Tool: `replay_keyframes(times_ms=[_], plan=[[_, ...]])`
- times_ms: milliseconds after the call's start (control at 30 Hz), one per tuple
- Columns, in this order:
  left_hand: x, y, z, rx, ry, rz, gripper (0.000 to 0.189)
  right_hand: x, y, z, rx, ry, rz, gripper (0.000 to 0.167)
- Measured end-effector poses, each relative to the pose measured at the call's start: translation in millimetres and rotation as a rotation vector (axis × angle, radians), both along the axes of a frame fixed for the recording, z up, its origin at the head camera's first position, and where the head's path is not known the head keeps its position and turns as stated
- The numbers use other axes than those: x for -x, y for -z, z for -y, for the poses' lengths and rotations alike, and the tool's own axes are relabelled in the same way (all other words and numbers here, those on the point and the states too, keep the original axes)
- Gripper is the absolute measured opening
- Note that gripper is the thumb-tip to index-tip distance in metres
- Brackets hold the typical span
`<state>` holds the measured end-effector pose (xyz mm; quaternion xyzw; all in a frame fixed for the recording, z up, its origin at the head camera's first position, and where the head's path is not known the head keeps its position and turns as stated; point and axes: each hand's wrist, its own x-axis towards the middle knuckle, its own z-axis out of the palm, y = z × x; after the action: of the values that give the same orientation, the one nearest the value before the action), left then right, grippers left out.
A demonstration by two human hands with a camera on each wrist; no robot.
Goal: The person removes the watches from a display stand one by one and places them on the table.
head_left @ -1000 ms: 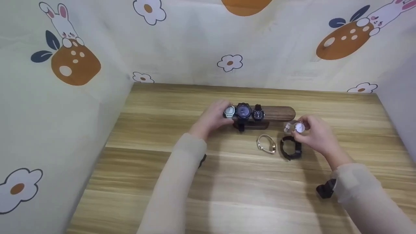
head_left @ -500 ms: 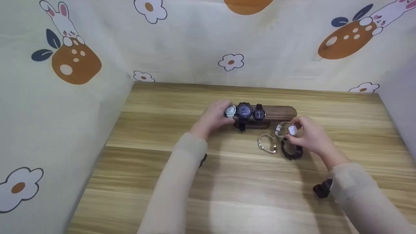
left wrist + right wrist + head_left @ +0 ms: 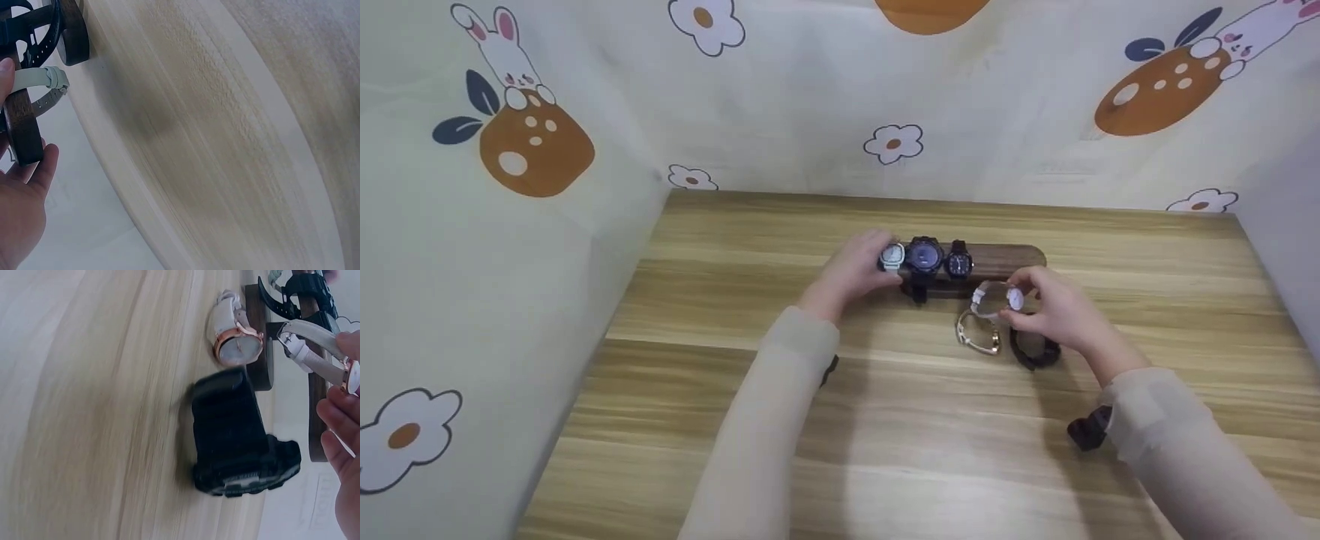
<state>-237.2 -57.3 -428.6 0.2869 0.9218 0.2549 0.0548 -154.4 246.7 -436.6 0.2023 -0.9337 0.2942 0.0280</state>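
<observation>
My left hand grips the left end of a dark wooden watch stand; in the left wrist view its fingers wrap the bar's end. On the bar sit a pale green watch against that hand, a large black watch and a smaller black watch. With thumb and fingers my right hand pinches a white-strapped wristwatch by its round case. Its strap is buckled into a loop and hangs just in front of the bar, apart from the left hand.
Below the held watch, a white-strapped watch with a rose-gold case lies on the wooden table. Beside it is a chunky black watch. A patterned backdrop rises behind the table's far edge.
My right hand has carried the white-strapped watch leftward, from right of the stand's end to in front of the bar. The left hand keeps its grip in the same place.
</observation>
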Motion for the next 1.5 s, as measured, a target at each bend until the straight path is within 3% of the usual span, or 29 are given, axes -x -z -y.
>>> replay_keyframes(times_ms=[533, 1067, 1300, 1500], plan=[[1.6, 0.6, -0.9, -0.010, 0.009, -0.002, 0.049, 6.6, 2.0, 21, -0.010, -0.045, 0.082, 0.043], [1.5, -3.4, -0.7, 0.001, -0.001, 0.030, 0.050, 9.2, 5.3, 37, -0.058, -0.101, 0.051, 0.046], [2.7, -2.7, -0.1, 0.007, -0.004, 0.018, 0.051, 7.3, 9.2, 46, -0.061, -0.097, 0.080, 0.044], [2.4, -0.1, -1.3, -0.009, 0.001, 0.004, 0.048, 7.8, 15.4, 49, -0.100, -0.149, 0.023, 0.043]])
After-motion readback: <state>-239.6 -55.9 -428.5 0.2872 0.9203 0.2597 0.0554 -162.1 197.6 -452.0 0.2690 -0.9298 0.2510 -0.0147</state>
